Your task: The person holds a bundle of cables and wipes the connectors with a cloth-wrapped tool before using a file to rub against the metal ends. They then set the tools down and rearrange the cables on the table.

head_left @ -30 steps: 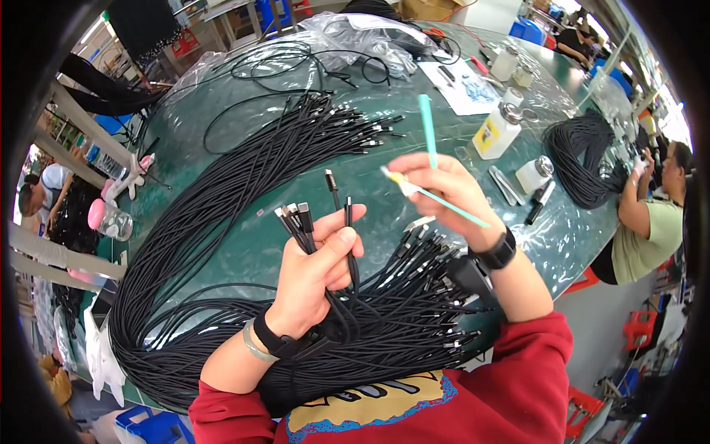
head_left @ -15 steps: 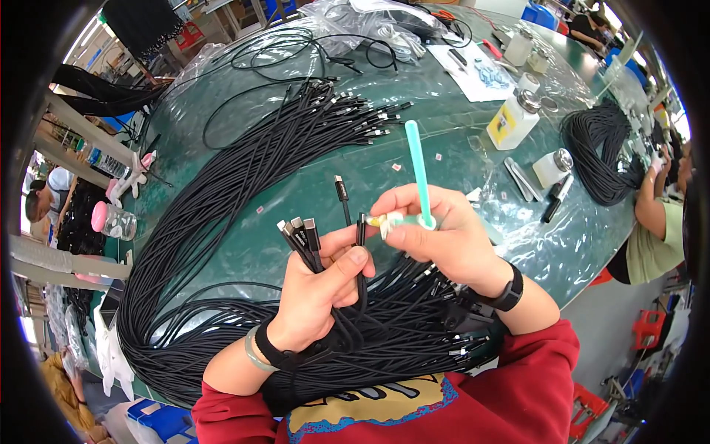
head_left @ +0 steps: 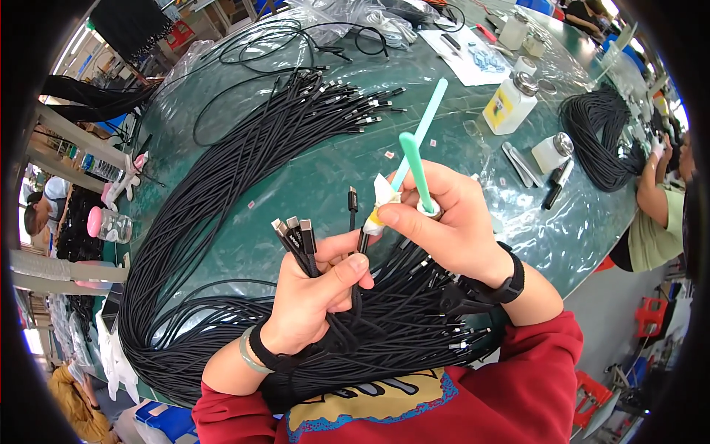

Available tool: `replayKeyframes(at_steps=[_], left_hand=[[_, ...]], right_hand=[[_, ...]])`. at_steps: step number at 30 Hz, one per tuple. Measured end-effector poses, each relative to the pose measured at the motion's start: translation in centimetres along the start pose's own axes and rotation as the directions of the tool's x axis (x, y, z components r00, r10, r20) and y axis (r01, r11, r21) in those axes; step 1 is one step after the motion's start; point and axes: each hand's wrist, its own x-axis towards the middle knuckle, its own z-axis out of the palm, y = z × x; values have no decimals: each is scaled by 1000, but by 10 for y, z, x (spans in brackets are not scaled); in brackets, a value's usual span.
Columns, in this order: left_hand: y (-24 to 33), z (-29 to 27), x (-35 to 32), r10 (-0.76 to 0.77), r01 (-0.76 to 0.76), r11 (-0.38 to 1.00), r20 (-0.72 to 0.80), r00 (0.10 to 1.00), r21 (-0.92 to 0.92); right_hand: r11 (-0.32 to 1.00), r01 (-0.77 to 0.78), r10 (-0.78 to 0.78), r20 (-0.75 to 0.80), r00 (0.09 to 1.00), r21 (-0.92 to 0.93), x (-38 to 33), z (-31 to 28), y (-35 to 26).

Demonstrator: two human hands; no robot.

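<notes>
My left hand is closed around several black cables, and their metal-tipped plugs fan out above the thumb. Another cable plug stands up beyond the fingers. In my right hand is a small white and yellow cloth, pinched against the end of one cable at my left fingertips; that cable's tip is covered. Out of the same hand rise a pale teal stick and a greener stick. Whether they form one tool I cannot tell.
Bundles of black cables cover the table's left and the area under my hands. At right stand a yellow-labelled bottle, a smaller bottle, tweezers, a marker and a coiled cable bundle. Co-workers sit at the edges.
My right hand has turned and brought the cloth onto the cable end, which was bare before. The pale stick now shows beside the greener one. My left hand keeps its hold.
</notes>
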Motion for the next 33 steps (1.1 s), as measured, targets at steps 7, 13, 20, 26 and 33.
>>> replayKeyframes(at_steps=[7, 13, 20, 26, 33], left_hand=[[0, 0, 2, 7, -7, 1000, -20, 1000, 8], [-2, 4, 1, 16, -14, 999, -54, 998, 38], [-7, 3, 2, 94, -93, 996, -62, 994, 12], [-7, 6, 4, 80, -81, 996, -55, 995, -24], [-7, 6, 6, 84, -90, 993, -79, 993, -74]], right_hand=[[996, -16, 20, -49, 999, 93, 1, 4, 3], [932, 173, -187, -15, 982, -319, -6, 6, 8], [939, 25, -139, -315, 939, -342, 8, -65, -3], [649, -387, -305, -690, 656, -655, -42, -242, -29], [509, -525, -296, -712, 637, -682, -52, -266, -9]])
